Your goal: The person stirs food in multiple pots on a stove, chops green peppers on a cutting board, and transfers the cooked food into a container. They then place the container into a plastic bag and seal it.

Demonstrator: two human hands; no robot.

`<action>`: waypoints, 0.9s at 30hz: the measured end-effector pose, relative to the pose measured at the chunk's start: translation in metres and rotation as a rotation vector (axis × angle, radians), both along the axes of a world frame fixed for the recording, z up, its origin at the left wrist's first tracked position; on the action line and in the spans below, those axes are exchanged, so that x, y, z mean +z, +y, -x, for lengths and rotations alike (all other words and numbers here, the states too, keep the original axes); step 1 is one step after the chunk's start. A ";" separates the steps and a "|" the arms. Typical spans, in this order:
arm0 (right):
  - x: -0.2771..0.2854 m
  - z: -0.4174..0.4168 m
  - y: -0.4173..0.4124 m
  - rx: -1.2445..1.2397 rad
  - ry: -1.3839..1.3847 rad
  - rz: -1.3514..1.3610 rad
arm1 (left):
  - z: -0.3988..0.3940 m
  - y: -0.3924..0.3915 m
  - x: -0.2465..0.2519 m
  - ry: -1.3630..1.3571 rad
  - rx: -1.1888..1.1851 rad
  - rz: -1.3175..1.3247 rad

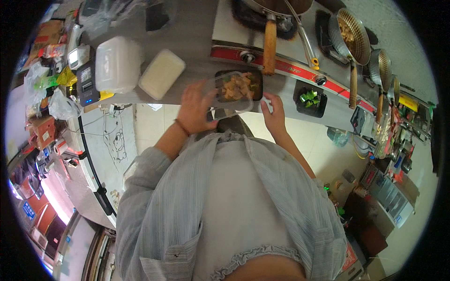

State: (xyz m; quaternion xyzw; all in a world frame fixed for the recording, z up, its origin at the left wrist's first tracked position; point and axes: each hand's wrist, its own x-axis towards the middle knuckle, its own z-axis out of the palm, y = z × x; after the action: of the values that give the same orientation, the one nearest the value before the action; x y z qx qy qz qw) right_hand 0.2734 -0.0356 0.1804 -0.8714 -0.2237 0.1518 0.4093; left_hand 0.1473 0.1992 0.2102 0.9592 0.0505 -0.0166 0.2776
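Observation:
My left hand (pixel 197 107) grips the left edge of a clear plastic lid (pixel 242 109), which is tilted over the near left part of a black food container (pixel 259 78). Browned food pieces (pixel 239 87) fill that container. Just off its near right corner is my right hand (pixel 274 114), fingers apart, holding nothing. Farther right, a black container (pixel 319 109) holds chopped green vegetables (pixel 309 98). To the left lies a white-filled rectangular plastic container (pixel 162 74), beside a stack of translucent lids or containers (pixel 117 66).
Behind the containers is a gas stove with a red front panel (pixel 225 52). Wooden pan handles (pixel 270 47) and tongs (pixel 309 52) reach over its edge. More pans (pixel 351 35) stand right. A black device (pixel 88 84) and plastic bags (pixel 63 103) are at left.

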 end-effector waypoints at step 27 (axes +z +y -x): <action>-0.048 -0.032 0.050 0.357 -0.238 0.423 | -0.062 -0.020 -0.084 0.201 -0.170 -0.130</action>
State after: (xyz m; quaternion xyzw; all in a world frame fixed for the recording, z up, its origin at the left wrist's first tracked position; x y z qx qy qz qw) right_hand 0.3054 0.0149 0.1320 -0.8960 -0.3830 0.1616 0.1563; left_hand 0.2095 0.1790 0.1258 0.9696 -0.0024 -0.1327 0.2058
